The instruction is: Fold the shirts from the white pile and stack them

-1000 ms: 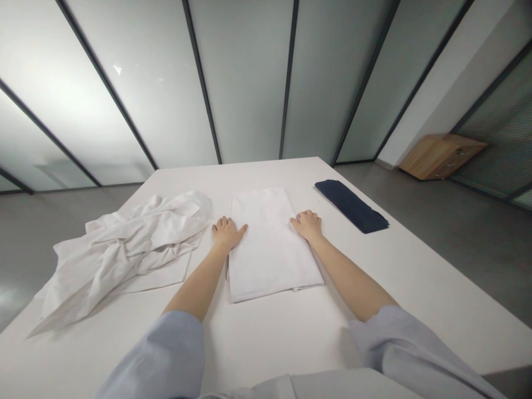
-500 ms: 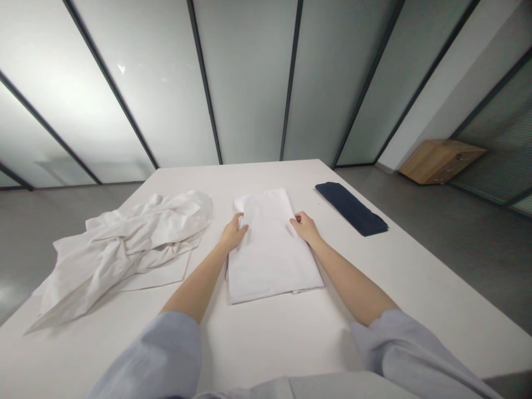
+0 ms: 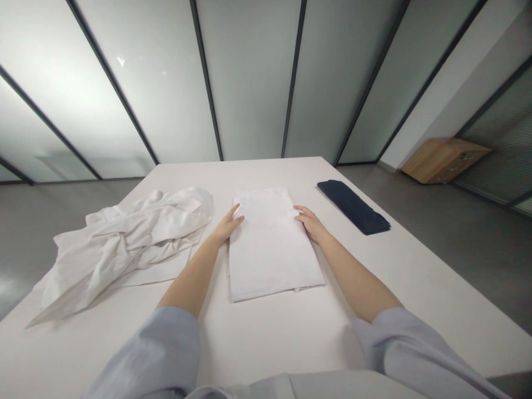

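Observation:
In the middle of the white table (image 3: 266, 338) lies a flat, folded white cloth (image 3: 272, 249), its layers showing along the near edge. My left hand (image 3: 228, 224) is at the cloth's left edge, thumb and fingers apart, the thumb resting near the top surface. On the opposite edge, my right hand (image 3: 308, 220) has its fingers spread, with the tips at the cloth's border. Neither hand grips the fabric.
A crumpled heap of white fabric (image 3: 124, 244) spreads over the table's left side. A folded dark navy cloth (image 3: 353, 208) lies near the right edge. Beyond the table stand frosted glass panels (image 3: 249, 83), and a wooden cabinet (image 3: 443, 160) is on the floor at right.
Both hands have loosened from the cloth's side edges and their fingers have opened. The cloth's upper part now lies flatter and smoother between them.

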Demonstrator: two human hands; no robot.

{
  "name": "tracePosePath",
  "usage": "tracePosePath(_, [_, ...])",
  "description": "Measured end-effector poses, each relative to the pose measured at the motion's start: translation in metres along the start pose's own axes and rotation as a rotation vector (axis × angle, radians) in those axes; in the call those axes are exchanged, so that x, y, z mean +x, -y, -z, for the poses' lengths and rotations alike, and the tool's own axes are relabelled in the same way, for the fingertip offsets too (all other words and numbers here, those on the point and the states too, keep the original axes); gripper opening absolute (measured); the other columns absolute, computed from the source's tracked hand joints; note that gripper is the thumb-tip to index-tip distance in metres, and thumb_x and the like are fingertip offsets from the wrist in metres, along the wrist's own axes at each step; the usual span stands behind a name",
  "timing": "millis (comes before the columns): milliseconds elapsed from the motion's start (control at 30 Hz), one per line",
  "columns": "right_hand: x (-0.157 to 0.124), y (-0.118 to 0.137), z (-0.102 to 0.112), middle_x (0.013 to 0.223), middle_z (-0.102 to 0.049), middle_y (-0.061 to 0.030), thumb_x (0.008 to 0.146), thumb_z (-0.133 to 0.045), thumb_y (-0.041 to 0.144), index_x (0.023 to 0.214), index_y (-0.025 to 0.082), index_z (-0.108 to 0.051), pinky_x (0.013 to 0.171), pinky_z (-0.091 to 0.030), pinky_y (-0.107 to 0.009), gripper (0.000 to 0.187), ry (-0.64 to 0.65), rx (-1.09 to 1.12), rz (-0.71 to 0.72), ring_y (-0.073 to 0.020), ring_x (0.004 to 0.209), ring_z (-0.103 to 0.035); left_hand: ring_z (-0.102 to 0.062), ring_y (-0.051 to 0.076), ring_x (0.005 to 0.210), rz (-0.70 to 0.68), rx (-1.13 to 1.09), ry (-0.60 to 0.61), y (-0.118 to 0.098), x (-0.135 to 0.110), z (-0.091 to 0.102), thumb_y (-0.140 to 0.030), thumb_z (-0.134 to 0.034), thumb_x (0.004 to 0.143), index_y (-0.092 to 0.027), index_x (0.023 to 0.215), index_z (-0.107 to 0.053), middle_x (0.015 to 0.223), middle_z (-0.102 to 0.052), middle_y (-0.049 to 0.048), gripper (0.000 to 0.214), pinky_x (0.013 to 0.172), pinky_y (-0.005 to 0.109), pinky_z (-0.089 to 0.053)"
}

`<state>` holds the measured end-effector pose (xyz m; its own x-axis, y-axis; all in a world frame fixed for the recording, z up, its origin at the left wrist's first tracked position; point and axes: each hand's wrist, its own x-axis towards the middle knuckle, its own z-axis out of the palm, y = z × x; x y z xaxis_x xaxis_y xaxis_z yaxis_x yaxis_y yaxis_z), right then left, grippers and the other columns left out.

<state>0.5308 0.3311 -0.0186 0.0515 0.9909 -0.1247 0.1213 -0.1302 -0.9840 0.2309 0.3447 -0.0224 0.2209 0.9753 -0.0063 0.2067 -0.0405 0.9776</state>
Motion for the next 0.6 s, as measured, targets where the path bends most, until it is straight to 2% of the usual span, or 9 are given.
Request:
tracePosePath(100, [0.0,-0.001,0.001,0.097,-0.071,-0.0032,0.068,-0.055,0.018,0.119,0.019,-0.059,0.072,-0.051,-0.029,0.052,0.048,0.038,-0.012,-0.018,0.078,-0.065,-0.063,0.023,0.105,-0.015,0.029,0.043,0.001,0.0,0.001,-0.034,-0.066,0.073,-0.018,0.133,-0.053,0.124,-0.064,0.0103,0.063,0.091,0.036,-0.049])
tracePosePath(200, [0.003,-0.003,0.003,0.084,-0.072,-0.0008,0.062,-0.058,0.014,0.11,0.02,-0.064,0.069,-0.051,-0.027,0.049,0.04,0.098,-0.043,-0.0166,0.072,-0.064,-0.065,0.024,0.097,-0.007,0.015,-0.051,0.005,0.001,0.001,-0.036,-0.068,0.07,-0.015,0.118,-0.064,0.109,-0.069,0.0102,0.053,0.088,0.037,-0.05])
tracePosePath(267, [0.004,-0.004,0.004,0.081,-0.072,0.0001,0.06,-0.059,0.012,0.104,0.02,-0.066,0.071,-0.051,-0.026,0.046,0.045,0.173,-0.041,-0.0158,0.072,-0.064,-0.065,0.023,0.091,-0.009,-0.037,-0.108,0.006,0.001,0.001,-0.038,-0.067,0.07,-0.014,0.116,-0.065,0.1,-0.071,0.0092,0.052,0.085,0.037,-0.05])
tracePosePath(367, [0.004,-0.004,0.006,0.081,-0.072,0.0,0.056,-0.059,0.009,0.099,0.019,-0.067,0.074,-0.051,-0.026,0.045,0.089,0.248,-0.035,-0.0159,0.075,-0.065,-0.066,0.021,0.084,-0.003,-0.117,-0.1,0.003,-0.001,0.003,-0.041,-0.067,0.07,-0.014,0.119,-0.063,0.095,-0.071,0.0084,0.056,0.081,0.036,-0.051])
tracePosePath(500, [0.004,-0.003,0.008,0.083,-0.073,-0.0009,0.052,-0.056,0.005,0.104,0.019,-0.066,0.074,-0.052,-0.027,0.054,0.143,0.25,-0.043,-0.0174,0.078,-0.066,-0.065,0.018,0.081,0.053,-0.108,-0.008,-0.004,-0.004,0.006,-0.037,-0.073,0.063,-0.015,0.124,-0.059,0.099,-0.07,0.0085,0.067,0.078,0.033,-0.051])
tracePosePath(600, [0.005,-0.004,0.01,0.085,-0.073,-0.0018,0.053,-0.054,0.004,0.107,0.018,-0.065,0.076,-0.053,-0.028,0.058,0.162,0.23,-0.041,-0.0175,0.078,-0.066,-0.064,0.018,0.083,0.058,-0.027,-0.014,-0.006,-0.005,0.007,-0.031,-0.075,0.058,-0.015,0.121,-0.061,0.106,-0.068,0.0091,0.067,0.075,0.029,-0.049])
